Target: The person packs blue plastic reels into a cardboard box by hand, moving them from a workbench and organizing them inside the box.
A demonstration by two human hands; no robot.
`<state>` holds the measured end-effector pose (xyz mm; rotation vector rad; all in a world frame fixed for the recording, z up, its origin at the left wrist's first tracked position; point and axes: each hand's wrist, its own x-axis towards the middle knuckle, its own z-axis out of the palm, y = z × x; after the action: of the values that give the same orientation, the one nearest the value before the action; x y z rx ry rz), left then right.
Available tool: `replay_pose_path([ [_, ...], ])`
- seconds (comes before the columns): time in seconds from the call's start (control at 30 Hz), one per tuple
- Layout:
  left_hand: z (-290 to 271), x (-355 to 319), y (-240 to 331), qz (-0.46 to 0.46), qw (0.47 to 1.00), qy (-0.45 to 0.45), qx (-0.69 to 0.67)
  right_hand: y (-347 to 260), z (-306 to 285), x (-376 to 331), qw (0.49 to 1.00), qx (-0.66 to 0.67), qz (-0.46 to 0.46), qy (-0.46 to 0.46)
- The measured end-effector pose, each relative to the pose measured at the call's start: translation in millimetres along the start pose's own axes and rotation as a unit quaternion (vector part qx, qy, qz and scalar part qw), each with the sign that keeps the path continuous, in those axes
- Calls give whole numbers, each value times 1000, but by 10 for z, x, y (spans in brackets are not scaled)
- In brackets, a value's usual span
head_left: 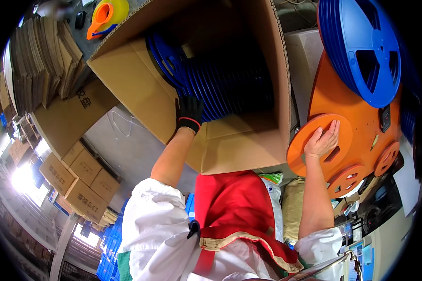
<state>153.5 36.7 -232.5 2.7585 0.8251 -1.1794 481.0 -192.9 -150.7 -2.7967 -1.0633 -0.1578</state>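
Note:
A large open cardboard box (241, 157) stands in front of me. Inside it, a row of blue plastic reels (208, 86) stands on edge, packed side by side; the far end sinks into shadow. My left hand (190, 111), in a black glove with a red cuff edge, reaches in and rests on the reels' near rims, fingers stretched out. To the right, my bare right hand (322, 142) lies flat on a round orange disc (307, 133) with cut-outs, holding nothing. That disc belongs to a larger orange machine (342, 103).
A stack of blue reels (373, 51) sits at the upper right of the machine. Flattened cardboard (44, 61) is piled at the far left, near a yellow-and-orange tape dispenser (107, 16). Closed cartons (84, 182) are stacked lower left. Sacks (293, 206) lie beyond my red apron.

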Motion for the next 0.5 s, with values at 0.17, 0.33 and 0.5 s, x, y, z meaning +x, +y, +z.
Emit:
replay_pose_path([
  [0.17, 123, -30, 38, -3, 991, 127, 45, -12, -12, -4, 1000, 6, -1, 8],
  [0.33, 84, 61, 96, 32, 994, 72, 69, 6, 7, -11, 1000, 10, -2, 17],
  [0.5, 2, 67, 199, 41, 996, 69, 26, 38, 12, -17, 1000, 14, 5, 23],
])
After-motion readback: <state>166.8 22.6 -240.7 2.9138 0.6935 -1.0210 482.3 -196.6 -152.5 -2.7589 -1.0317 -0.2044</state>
